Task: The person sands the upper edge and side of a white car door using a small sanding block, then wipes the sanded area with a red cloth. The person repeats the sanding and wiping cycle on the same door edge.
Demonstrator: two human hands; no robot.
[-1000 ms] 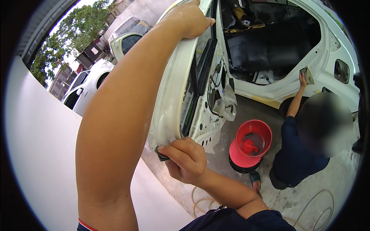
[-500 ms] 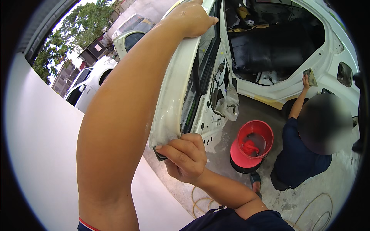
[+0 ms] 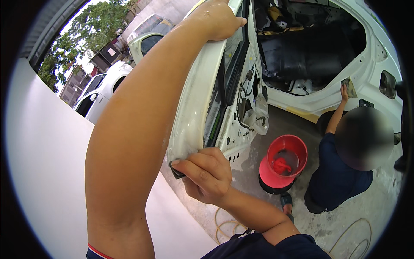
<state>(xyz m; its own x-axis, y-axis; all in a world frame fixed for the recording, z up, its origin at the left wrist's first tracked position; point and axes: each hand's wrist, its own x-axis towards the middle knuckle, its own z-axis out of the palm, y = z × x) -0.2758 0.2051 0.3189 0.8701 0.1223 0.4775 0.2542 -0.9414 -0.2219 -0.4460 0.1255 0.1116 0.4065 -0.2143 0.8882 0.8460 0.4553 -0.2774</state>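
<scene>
The right hand [image 3: 209,175] pinches a small dark pad [image 3: 176,171] against the near corner of the white car door [image 3: 189,116]. The pad has slid just a little along that corner, so the work is staying on the same spot. The left hand [image 3: 217,19] stays over the door's far end; its fingers are mostly hidden, so their grip cannot be told.
</scene>
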